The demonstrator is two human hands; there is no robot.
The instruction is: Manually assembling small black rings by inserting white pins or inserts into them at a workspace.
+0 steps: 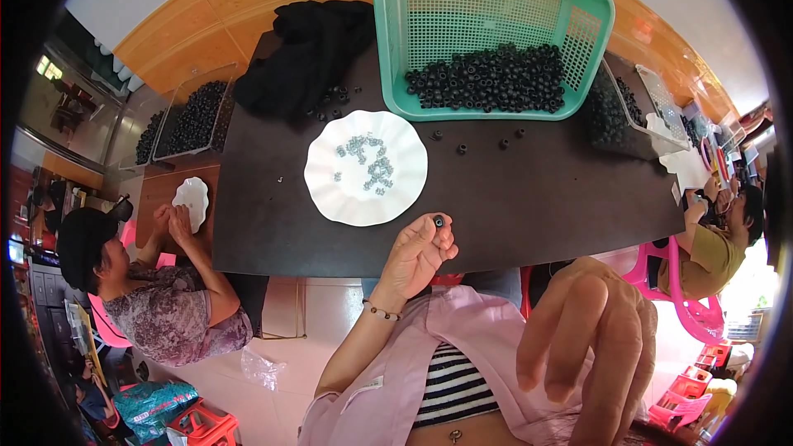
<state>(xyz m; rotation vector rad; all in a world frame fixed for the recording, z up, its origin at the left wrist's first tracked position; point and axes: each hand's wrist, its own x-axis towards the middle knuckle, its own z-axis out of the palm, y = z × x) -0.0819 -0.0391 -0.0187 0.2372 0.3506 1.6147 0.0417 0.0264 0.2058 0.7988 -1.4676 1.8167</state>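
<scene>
My left hand, over the near edge of the dark table, pinches a small black cap-like part, its round hollow end showing. Close to the camera, my right hand hangs with its fingers loosely bent and apart. Nothing shows in it, and its thumb is hidden. Beyond my left hand lies a white wavy-edged plate with many small clear-grey pieces. At the far side a green basket leans tilted, with a heap of black parts inside. A few loose black parts lie in front of it.
Black cloth lies at the back left of the table. Clear bins of black parts stand left and right. A person works over a white plate at left; another person sits at right by a pink chair.
</scene>
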